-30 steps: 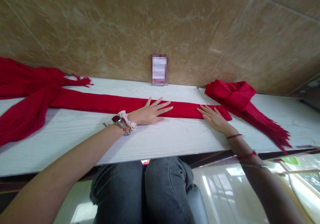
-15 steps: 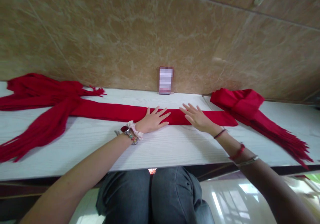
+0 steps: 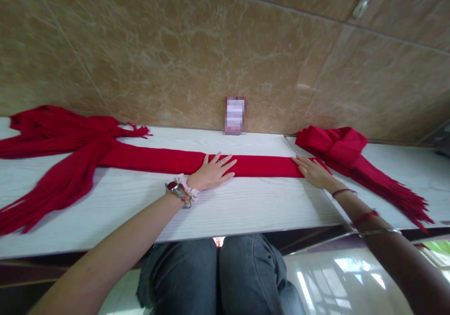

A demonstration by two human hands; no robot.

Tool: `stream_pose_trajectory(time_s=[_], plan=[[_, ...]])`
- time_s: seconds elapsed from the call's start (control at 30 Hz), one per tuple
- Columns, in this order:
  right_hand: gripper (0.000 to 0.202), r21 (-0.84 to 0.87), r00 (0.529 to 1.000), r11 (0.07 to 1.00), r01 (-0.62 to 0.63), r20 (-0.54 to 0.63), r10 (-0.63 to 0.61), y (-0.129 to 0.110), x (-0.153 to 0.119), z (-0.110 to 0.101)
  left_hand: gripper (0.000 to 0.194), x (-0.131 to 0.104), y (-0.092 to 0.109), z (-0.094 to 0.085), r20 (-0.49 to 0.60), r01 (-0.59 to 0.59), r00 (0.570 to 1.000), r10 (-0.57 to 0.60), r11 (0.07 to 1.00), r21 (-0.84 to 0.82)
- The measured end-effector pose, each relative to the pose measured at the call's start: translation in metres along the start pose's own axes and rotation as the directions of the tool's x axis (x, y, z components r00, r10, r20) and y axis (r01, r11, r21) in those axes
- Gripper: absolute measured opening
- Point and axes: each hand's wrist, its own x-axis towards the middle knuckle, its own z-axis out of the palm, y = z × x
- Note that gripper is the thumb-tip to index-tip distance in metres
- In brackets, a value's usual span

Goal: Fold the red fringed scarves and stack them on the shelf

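Note:
A long red scarf (image 3: 154, 159) lies folded into a flat, narrow strip along the white tabletop. My left hand (image 3: 213, 170) rests flat on its middle, fingers spread, with a ring on one finger. Toward the strip's right end, my right hand (image 3: 314, 171) lies on the cloth, fingers stretched out. Both hands are open and grip nothing. Beyond my right hand is a folded stretch of red fringed cloth (image 3: 337, 146), its tassels pointing to the lower right. At the left, loose red fabric (image 3: 63, 127) lies bunched, with a fringed tail (image 3: 52, 193) toward the front edge.
A brown marbled wall (image 3: 176, 52) rises behind the white table (image 3: 253, 207). Against it stands a small blurred upright object (image 3: 235, 116). A dark item (image 3: 442, 139) sits at the far right. My knees (image 3: 218, 277) are below the front edge.
My right hand has slid right along the strip, from near its middle to its right end. My left hand has stayed nearly in place.

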Motion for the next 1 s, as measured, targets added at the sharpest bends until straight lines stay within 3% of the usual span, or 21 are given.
stream_pose_trajectory(time_s=[0.07, 0.13, 0.2, 0.33, 0.43, 0.53, 0.73, 0.8, 0.9, 1.0], plan=[[0.048, -0.030, 0.999, 0.999, -0.011, -0.050, 0.010, 0.010, -0.002, -0.003, 0.055, 0.001, 0.000, 0.000, -0.007, -0.001, 1.000, 0.001, 1.000, 0.005], [0.047, -0.037, 0.994, 0.999, -0.030, -0.107, 0.026, -0.007, 0.007, -0.010, 0.053, 0.001, 0.000, 0.001, -0.027, -0.011, 1.000, 0.011, 1.000, 0.013], [0.048, 0.014, 0.993, 1.000, -0.025, -0.111, 0.027, -0.048, 0.025, -0.020, 0.052, 0.001, 0.000, 0.001, -0.064, -0.018, 0.998, 0.020, 1.000, 0.025], [0.050, 0.146, 0.991, 0.981, 0.126, 0.023, -0.130, -0.148, 0.064, -0.031, 0.048, -0.001, -0.003, 0.000, -0.133, 0.051, 0.990, -0.045, 0.998, 0.048], [0.051, 0.167, 0.978, 0.972, 0.165, 0.097, -0.182, -0.181, 0.075, -0.027, 0.048, -0.005, -0.007, 0.000, -0.088, 0.127, 0.989, -0.122, 0.991, 0.044], [0.049, 0.132, 0.984, 0.980, 0.148, 0.075, -0.158, -0.158, 0.064, -0.016, 0.050, -0.006, -0.010, 0.000, -0.049, 0.121, 0.992, -0.119, 0.992, 0.038], [0.049, 0.004, 0.994, 0.996, -0.093, 0.056, 0.093, -0.028, 0.016, 0.001, 0.050, -0.003, -0.008, -0.003, -0.022, 0.136, 0.990, -0.136, 0.991, 0.000], [0.049, -0.022, 0.986, 0.988, -0.153, 0.059, 0.154, 0.003, 0.006, 0.002, 0.050, -0.003, -0.006, -0.005, -0.010, 0.149, 0.989, -0.149, 0.989, -0.009], [0.049, -0.028, 0.983, 0.983, -0.182, 0.002, 0.182, 0.006, 0.011, 0.000, 0.050, -0.003, -0.004, -0.007, -0.009, 0.157, 0.988, -0.157, 0.988, -0.013], [0.048, 0.052, 0.995, 0.997, -0.064, -0.075, 0.068, -0.050, 0.038, -0.007, 0.049, -0.003, -0.003, -0.008, 0.006, 0.158, 0.987, -0.158, 0.987, -0.018]])
